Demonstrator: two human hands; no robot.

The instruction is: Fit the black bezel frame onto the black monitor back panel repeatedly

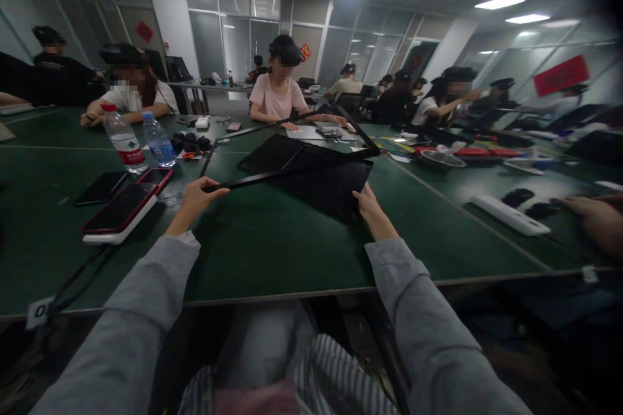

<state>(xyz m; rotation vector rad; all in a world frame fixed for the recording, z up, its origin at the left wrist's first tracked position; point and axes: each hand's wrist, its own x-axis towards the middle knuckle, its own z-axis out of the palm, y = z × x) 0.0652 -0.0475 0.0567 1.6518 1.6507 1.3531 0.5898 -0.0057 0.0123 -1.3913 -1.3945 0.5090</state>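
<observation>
A thin black rectangular frame (272, 177) is held up at a tilt above the green table. My left hand (200, 198) pinches its near left corner. My right hand (368, 203) grips the right edge of a flat black panel (321, 189), thumb on the near side. This panel reaches back and left, beneath the frame's front bar, and a fold or seam crosses its upper part. The frame's right corner rises just above the panel; whether the two touch there I cannot tell.
On the green table (272, 259), two bottles (125, 142) (159, 141) and phones (119, 209) stand or lie at the left. A white power strip (510, 215) lies at the right, near another person's hand (596, 220). Across the table sits a person in pink (277, 96).
</observation>
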